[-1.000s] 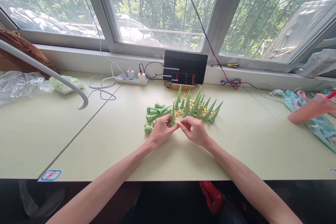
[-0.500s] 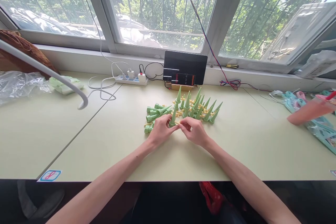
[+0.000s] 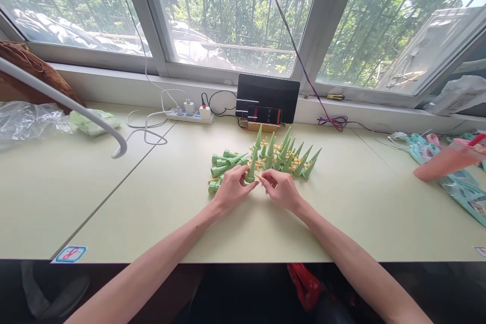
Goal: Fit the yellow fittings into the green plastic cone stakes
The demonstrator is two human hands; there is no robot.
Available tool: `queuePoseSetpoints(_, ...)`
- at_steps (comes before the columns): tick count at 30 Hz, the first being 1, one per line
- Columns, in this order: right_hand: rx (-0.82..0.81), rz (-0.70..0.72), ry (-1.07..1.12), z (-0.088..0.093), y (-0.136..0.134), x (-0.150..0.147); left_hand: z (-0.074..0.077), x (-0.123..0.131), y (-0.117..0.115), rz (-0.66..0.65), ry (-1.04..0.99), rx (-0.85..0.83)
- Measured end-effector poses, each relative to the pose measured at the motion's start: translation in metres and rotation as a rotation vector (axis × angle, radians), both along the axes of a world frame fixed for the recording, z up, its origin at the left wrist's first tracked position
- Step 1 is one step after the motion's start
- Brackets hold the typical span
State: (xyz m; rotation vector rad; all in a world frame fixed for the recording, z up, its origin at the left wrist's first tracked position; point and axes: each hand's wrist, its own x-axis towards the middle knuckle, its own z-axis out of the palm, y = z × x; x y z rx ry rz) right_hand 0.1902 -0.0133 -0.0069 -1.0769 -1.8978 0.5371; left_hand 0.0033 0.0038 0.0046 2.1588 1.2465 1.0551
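Left of the near-upright green spike point(image 3: 251, 168), the left hand point(image 3: 232, 186) curls closed around its base, while at its right the right hand point(image 3: 281, 190), fingertips pinched, holds a yellow peg point(image 3: 258, 176) roughly crosswise toward it.

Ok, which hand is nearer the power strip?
Left. The left hand, holding a green cone, is in front of the power strip and to its right; the right hand, pinching a yellow piece, is farther right.
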Motion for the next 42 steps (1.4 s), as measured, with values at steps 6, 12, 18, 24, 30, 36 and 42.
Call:
queuePoseSetpoints(6, 0.016, 0.002, -0.016, -0.0002, -0.0002, 0.0001, -0.0005, -0.0007, 0.0003, -0.005, 0.041, 0.021)
queuePoseSetpoints(12, 0.036, 0.016, -0.037, -0.0009, 0.0005, 0.0009, -0.0007, -0.0005, -0.0007, -0.024, 0.064, 0.037)
queuePoseSetpoints(18, 0.069, 0.010, -0.052, -0.0024, 0.0010, 0.0026, -0.0012, 0.0007, -0.0017, -0.033, 0.086, 0.019)
queuePoseSetpoints(24, 0.063, 0.009, -0.053, -0.0016, 0.0008, 0.0019, -0.0004, 0.0014, -0.0027, -0.029, 0.087, 0.030)
queuePoseSetpoints(30, 0.003, -0.004, 0.043, 0.0009, 0.0002, 0.0002, 0.0001, 0.0018, -0.0020, -0.005, 0.070, 0.055)
queuePoseSetpoints(36, -0.128, 0.038, 0.206, 0.0014, -0.0013, -0.0026, -0.0015, 0.0019, -0.0015, -0.042, -0.029, 0.012)
queuePoseSetpoints(42, -0.312, 0.116, 0.391, 0.0016, -0.0013, -0.0049, -0.0017, 0.0017, -0.0015, -0.075, -0.065, -0.004)
